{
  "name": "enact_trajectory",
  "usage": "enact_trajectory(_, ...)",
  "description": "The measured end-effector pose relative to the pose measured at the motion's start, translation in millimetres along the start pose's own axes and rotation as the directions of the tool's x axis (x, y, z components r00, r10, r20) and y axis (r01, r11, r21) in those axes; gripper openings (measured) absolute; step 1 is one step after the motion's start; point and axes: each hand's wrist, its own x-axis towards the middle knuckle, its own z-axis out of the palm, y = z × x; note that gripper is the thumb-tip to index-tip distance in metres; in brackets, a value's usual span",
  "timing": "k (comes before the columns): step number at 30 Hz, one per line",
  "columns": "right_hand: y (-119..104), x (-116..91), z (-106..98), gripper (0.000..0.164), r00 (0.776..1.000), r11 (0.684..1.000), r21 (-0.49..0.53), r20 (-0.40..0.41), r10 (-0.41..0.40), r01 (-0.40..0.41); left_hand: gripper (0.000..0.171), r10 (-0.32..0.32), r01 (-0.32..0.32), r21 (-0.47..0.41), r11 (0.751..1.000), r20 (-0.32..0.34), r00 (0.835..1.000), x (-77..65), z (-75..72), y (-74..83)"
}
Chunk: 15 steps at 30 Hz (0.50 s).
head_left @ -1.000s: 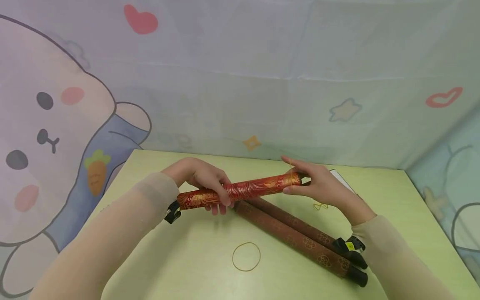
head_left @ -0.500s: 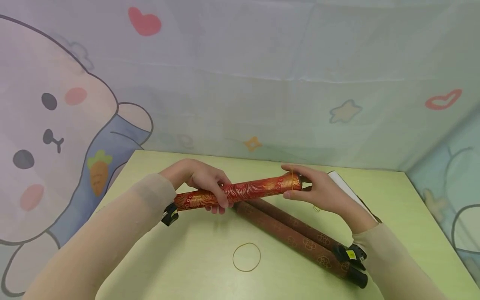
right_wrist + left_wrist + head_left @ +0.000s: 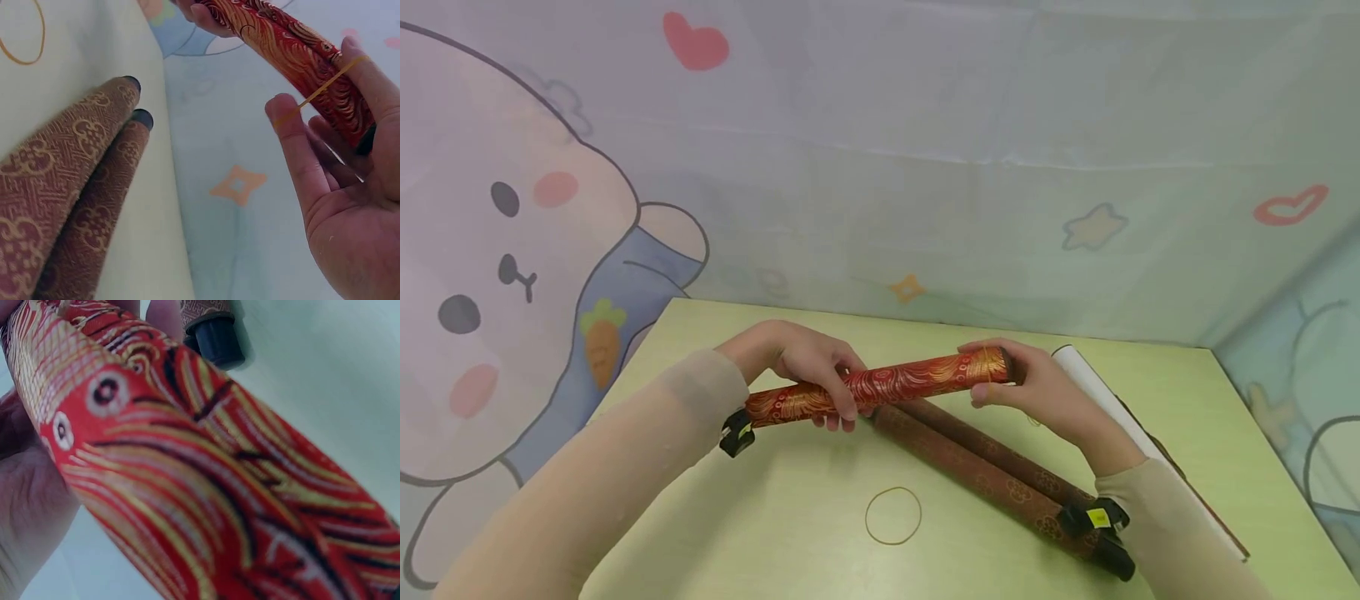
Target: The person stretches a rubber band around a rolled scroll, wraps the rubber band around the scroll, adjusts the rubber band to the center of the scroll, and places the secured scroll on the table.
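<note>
My left hand (image 3: 812,362) grips the left half of a red and gold patterned scroll (image 3: 902,383), rolled up and held above the table. In the left wrist view its printed surface fills most of the picture. My right hand (image 3: 1030,375) is at the scroll's right end, thumb below and index finger above. A thin yellow rubber band (image 3: 328,82) stretches from thumb to index finger across that end in the right wrist view. The other right fingers curl behind the roll. Below lie two brown flower-patterned scrolls (image 3: 970,467) with black end knobs, side by side.
A loose rubber band (image 3: 866,517) lies on the pale green table (image 3: 760,533) in front of the brown scrolls. A long white roll (image 3: 1093,387) with a dark edge lies at the right, partly behind my right forearm. A printed cloth (image 3: 865,167) hangs behind the table.
My right index finger has come down from its raised position onto the scroll's end, bringing the stretched band close around it. The right forearm has shifted, uncovering more of the white roll.
</note>
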Motion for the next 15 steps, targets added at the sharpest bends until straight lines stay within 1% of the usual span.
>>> enact_trajectory(4,5,-3,2,0.049,1.000,0.995,0.099,0.016,0.004,-0.005,0.030,0.014,-0.014,-0.005,1.000,-0.005,1.000,-0.4,1.6,-0.2)
enact_trajectory(8,9,-4,5,0.037,1.000,0.987,0.163,0.028,-0.008,0.004,0.035,0.023,-0.023,-0.007,1.000,-0.007,1.000,-2.1,2.2,0.2)
enact_trajectory(12,15,-4,10,0.026,0.998,0.964,0.264,0.039,-0.046,0.035,0.036,0.037,-0.037,-0.004,0.999,-0.006,0.999,-1.6,1.6,0.5)
enact_trajectory(15,22,-2,16,0.025,0.995,0.939,0.338,0.052,-0.084,0.061,0.037,0.054,-0.054,-0.003,0.999,-0.015,0.998,-0.6,1.8,0.4)
